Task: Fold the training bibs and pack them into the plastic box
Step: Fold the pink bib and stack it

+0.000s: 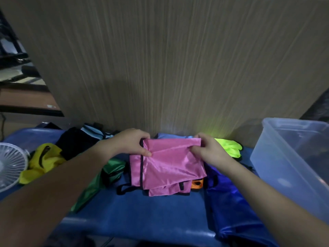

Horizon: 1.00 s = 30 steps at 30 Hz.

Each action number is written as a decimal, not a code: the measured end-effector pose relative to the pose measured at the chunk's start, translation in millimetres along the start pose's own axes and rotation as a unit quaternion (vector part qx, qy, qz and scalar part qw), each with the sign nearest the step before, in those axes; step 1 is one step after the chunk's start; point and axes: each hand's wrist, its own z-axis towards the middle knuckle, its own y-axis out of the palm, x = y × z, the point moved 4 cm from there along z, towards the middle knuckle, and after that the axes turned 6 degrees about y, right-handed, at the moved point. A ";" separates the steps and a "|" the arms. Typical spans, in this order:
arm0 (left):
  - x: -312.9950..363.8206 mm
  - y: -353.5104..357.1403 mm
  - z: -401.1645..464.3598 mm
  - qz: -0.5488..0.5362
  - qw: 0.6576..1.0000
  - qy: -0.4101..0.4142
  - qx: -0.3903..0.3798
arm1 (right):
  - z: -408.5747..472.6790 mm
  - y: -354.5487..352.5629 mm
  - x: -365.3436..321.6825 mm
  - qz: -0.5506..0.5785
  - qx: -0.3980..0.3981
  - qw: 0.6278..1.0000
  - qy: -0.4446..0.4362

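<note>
Right now my left hand point(132, 142) curls over the top left corner of the shiny pink mesh training bib point(167, 166), thumb pressed on the front face and fingers wrapped behind its black-trimmed edge. My right hand point(208, 152) pinches the top right corner the same way, thumb on the near side, fingers hooked over the fold. Both forearms reach in from the near edge and angle toward the middle, holding the bib lifted by its far edge, so the cloth hangs in a roughly square folded panel with creased layers and black binding showing at its lower end.

Under it lies a smooth, glossy blue padded surface point(142, 214). A dark blue satin bib point(231, 207) sprawls to the right under my right forearm, and a small patch of orange fabric point(196, 184) peeks out just beside the pink bib's lower right corner. A green glossy bib point(106, 173) lies crumpled to the left, with a yellow bib point(42, 161) beyond it, black fabric point(76, 141) farther back and a neon yellow-green bib point(229, 147) at the far right of the pile.

The translucent plastic box point(292, 157) stands at the right edge, tilted in view, with rounded rims; its contents are too murky to tell. A white round fan grille point(8, 166) sits at the far left. Behind everything rises a wood-grain panel point(178, 59).
</note>
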 end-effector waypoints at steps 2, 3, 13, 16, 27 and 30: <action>4.9 -10.7 -17.4 -0.028 0.999 -0.012 0.010 | -5.5 0.7 -11.4 0.084 0.002 0.996 -0.012; 7.0 -14.6 -27.8 -0.047 0.999 -0.018 0.017 | -8.3 1.5 -17.9 0.121 0.002 0.993 -0.016; 30.1 -7.6 -148.5 -0.325 0.943 -0.058 0.052 | -25.2 29.0 -102.3 -0.009 -0.010 0.984 -0.176; 34.0 20.2 -175.1 -0.397 0.912 -0.082 0.069 | -23.8 51.1 -121.7 -0.094 -0.031 0.973 -0.207; 2.8 70.9 -211.2 -0.223 0.944 -0.230 0.082 | 13.8 170.1 -134.3 -0.193 -0.206 0.928 -0.242; -2.2 47.9 -200.2 -0.206 0.936 -0.222 0.178 | 20.8 177.3 -134.1 -0.172 -0.217 0.927 -0.255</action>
